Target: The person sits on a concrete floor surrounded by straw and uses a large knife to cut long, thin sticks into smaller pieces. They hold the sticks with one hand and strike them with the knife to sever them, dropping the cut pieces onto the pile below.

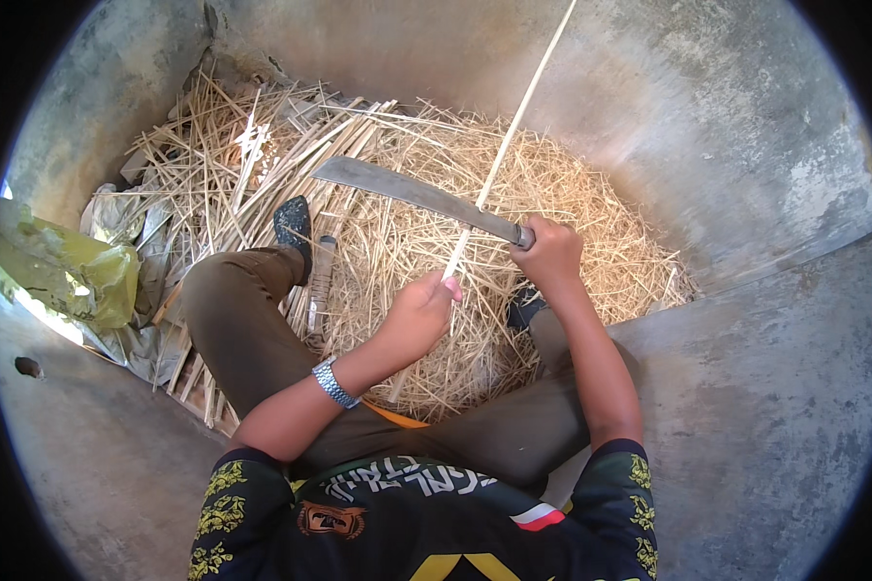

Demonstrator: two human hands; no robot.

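Observation:
My left hand (422,315) is closed around a long, thin, pale strip (513,126) that looks like split bamboo. The strip slants up and away to the right, past the top of the picture. In my right hand (549,250) is the handle of a machete (407,189), its broad grey blade pointing left. Near its handle end the blade crosses the strip, a short way above my left hand; it appears to touch it. My fingers hide most of the machete's handle.
Pale shavings (552,184) cover the ground between my feet. Several loose strips (203,174) lie heaped at the far left. A second tool with a wrapped handle (322,281) lies beside my left shoe (294,228). A yellowish plastic bag (77,271) sits at left; grey curved walls (746,145) surround me.

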